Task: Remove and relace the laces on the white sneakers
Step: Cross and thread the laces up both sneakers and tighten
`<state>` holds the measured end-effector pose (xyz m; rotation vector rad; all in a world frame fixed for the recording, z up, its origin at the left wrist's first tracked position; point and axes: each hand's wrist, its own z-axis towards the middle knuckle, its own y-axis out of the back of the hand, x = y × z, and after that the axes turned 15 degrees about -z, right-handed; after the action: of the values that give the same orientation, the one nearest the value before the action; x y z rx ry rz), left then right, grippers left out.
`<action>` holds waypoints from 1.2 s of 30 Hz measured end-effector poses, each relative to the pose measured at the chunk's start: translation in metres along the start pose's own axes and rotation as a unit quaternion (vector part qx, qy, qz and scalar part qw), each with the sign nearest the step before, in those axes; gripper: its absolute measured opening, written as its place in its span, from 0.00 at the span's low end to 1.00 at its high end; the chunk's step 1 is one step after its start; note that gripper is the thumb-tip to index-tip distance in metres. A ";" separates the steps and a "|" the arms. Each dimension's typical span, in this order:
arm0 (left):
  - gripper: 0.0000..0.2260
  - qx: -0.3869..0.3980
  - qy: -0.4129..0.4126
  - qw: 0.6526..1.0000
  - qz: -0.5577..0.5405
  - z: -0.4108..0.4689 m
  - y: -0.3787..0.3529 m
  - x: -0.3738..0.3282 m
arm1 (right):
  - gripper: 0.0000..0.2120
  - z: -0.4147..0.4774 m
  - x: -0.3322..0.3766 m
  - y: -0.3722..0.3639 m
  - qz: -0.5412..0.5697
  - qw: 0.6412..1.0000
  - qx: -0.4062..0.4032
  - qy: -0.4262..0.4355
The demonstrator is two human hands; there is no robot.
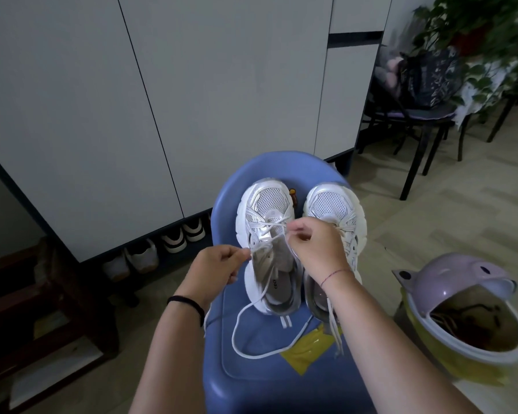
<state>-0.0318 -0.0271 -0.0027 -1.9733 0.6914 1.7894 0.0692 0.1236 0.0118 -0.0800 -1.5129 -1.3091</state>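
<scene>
Two white sneakers stand side by side on a blue plastic chair [281, 383], toes pointing away from me. The left sneaker [265, 210] is laced through its lower eyelets only, and its white lace [243, 324] trails in a loop onto the seat. My left hand [214, 267] pinches one strand of that lace at the shoe's left side. My right hand [314, 246] pinches the other strand over the tongue and hides part of the right sneaker [331, 204]. The right sneaker's lace ends hang down past my right forearm.
A yellow packet [307, 351] lies on the seat by the heels. A lidded bin [473, 318] with a purple cover stands at the right. White cabinet doors [132, 115] rise behind the chair, with shoes beneath them. A dark chair holding a bag [425, 82] is at the far right.
</scene>
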 end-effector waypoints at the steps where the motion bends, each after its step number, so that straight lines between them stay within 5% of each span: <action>1: 0.09 0.022 -0.007 1.000 0.007 -0.002 -0.002 -0.002 | 0.12 -0.002 0.005 0.004 0.007 0.999 0.025 0.039; 4: 0.07 0.065 -0.033 0.997 0.002 -0.006 -0.010 -0.009 | 0.18 -0.010 0.015 0.007 -0.001 0.976 0.158 0.150; 6: 0.07 0.063 -0.045 0.997 0.005 -0.007 -0.012 -0.012 | 0.13 -0.013 0.014 0.003 -0.033 0.969 0.176 0.168; 9: 0.09 0.043 -0.049 0.997 0.030 -0.007 -0.004 -0.014 | 0.04 -0.007 0.006 0.007 -0.044 0.987 0.083 0.134; 13: 0.13 0.014 -0.048 0.999 0.015 -0.006 0.015 -0.014 | 0.08 0.007 -0.007 0.019 0.091 0.995 -0.039 0.009; 15: 0.14 0.016 -0.051 0.998 0.017 -0.006 0.018 -0.014 | 0.08 0.006 -0.004 0.023 0.111 0.994 -0.005 -0.001; 19: 0.14 0.050 -0.057 0.997 0.015 -0.006 0.010 -0.017 | 0.16 -0.009 0.020 0.028 0.026 0.981 0.141 0.127; 22: 0.12 0.088 -0.051 0.995 -0.010 -0.007 0.002 -0.019 | 0.10 -0.019 0.028 0.016 0.030 0.969 0.192 0.151; 26: 0.14 0.099 -0.042 0.994 -0.012 -0.008 0.004 -0.019 | 0.05 -0.006 0.017 0.021 -0.019 0.991 0.035 0.125; 29: 0.17 0.083 -0.046 0.995 -0.013 -0.007 0.015 -0.017 | 0.07 0.007 -0.002 0.039 0.030 0.993 -0.117 0.010; 31: 0.16 0.086 -0.045 0.995 -0.020 -0.007 0.016 -0.016 | 0.07 0.009 -0.009 0.044 0.048 0.989 -0.136 -0.039; 33: 0.15 0.094 -0.045 0.994 -0.019 -0.007 0.010 -0.017 | 0.05 0.006 -0.007 0.043 0.058 0.996 -0.072 -0.007; 36: 0.14 0.101 -0.055 0.993 -0.032 -0.009 -0.002 -0.019 | 0.15 -0.003 0.008 0.035 0.006 0.990 0.088 0.112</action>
<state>-0.0248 -0.0286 0.0171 -1.7324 0.7345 1.7028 0.0901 0.1309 0.0404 0.1659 -1.4255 -1.1293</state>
